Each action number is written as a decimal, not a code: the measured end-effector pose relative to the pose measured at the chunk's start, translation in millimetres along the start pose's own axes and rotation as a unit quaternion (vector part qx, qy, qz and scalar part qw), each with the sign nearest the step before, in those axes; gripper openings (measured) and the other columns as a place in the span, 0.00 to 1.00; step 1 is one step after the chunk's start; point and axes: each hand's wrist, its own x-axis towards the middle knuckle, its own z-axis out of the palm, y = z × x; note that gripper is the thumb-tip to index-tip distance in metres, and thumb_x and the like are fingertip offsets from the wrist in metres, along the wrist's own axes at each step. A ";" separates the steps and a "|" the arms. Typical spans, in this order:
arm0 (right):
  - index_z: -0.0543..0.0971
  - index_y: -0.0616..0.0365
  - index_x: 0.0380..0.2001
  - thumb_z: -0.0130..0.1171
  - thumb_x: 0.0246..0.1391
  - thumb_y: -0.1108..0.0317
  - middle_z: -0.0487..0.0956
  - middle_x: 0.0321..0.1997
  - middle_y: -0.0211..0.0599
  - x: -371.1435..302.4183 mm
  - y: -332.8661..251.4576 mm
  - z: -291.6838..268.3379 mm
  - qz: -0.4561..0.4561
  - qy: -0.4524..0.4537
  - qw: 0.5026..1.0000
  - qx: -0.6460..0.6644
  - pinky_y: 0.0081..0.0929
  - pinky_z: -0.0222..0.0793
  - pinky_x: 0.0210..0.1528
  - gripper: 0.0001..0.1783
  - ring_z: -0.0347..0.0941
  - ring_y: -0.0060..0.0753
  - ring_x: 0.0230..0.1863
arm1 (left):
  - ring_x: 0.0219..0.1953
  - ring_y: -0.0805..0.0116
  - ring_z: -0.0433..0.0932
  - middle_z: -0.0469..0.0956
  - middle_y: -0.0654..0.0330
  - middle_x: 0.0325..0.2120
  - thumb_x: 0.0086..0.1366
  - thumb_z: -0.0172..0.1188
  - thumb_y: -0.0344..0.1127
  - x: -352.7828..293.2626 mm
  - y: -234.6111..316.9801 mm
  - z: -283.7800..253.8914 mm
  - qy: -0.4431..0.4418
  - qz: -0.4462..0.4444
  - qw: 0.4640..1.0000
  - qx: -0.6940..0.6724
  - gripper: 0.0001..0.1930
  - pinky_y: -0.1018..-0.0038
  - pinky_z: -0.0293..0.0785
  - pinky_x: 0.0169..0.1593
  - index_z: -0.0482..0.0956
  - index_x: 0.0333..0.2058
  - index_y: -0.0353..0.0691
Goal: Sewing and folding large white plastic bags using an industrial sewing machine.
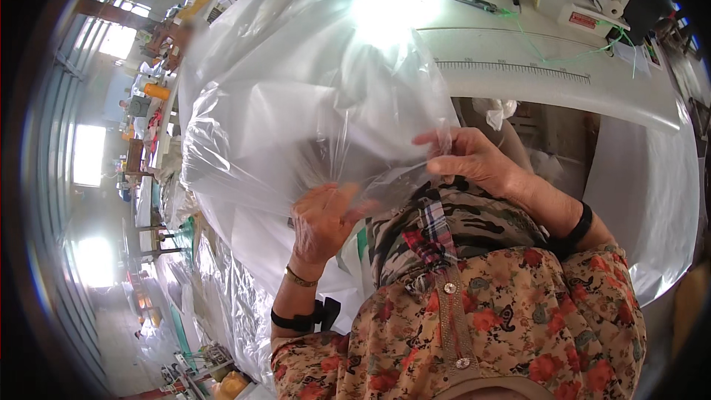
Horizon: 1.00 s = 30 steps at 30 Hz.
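Your right hand pinches the edge of the large clear plastic sheet, probably to spread it; whether your left hand grips, I cannot tell.

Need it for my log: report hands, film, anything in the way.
Left hand at film, grip unclear; right hand at its edge. Film creased, draped from table toward lap. Green thread on table, clear of film.
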 end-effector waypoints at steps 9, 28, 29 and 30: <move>0.80 0.65 0.43 0.54 0.62 0.71 0.81 0.36 0.31 -3.2 -18.7 -14.6 0.055 -0.014 0.990 -0.125 0.16 0.73 0.37 0.11 0.75 0.16 0.36 | 0.26 0.58 0.79 0.78 0.58 0.21 0.48 0.73 0.43 3.0 3.3 -9.9 -0.017 0.012 0.997 0.070 0.19 0.66 0.78 0.39 0.79 0.34 0.36; 0.78 0.66 0.44 0.59 0.61 0.64 0.80 0.34 0.32 -7.6 -18.1 -1.5 0.007 -0.012 0.999 -0.038 0.19 0.70 0.41 0.15 0.72 0.17 0.35 | 0.23 0.69 0.71 0.73 0.58 0.24 0.55 0.65 0.24 91.0 45.1 26.5 -0.061 -0.114 0.976 -0.175 0.14 0.74 0.68 0.28 0.76 0.41 0.34; 0.78 0.66 0.44 0.59 0.61 0.64 0.80 0.34 0.32 -7.5 -15.4 -3.3 0.013 0.005 0.999 -0.029 0.19 0.70 0.41 0.15 0.72 0.17 0.35 | 0.21 0.72 0.69 0.72 0.59 0.22 0.55 0.64 0.23 90.6 44.0 27.5 -0.062 -0.149 0.968 -0.190 0.13 0.77 0.66 0.27 0.77 0.40 0.34; 0.78 0.66 0.43 0.60 0.59 0.66 0.80 0.34 0.30 -6.9 -12.1 -4.5 -0.007 -0.004 0.995 -0.098 0.19 0.69 0.39 0.14 0.71 0.16 0.34 | 0.21 0.72 0.69 0.72 0.59 0.22 0.55 0.64 0.23 90.4 42.8 27.7 -0.058 -0.135 0.970 -0.195 0.13 0.77 0.66 0.27 0.77 0.40 0.34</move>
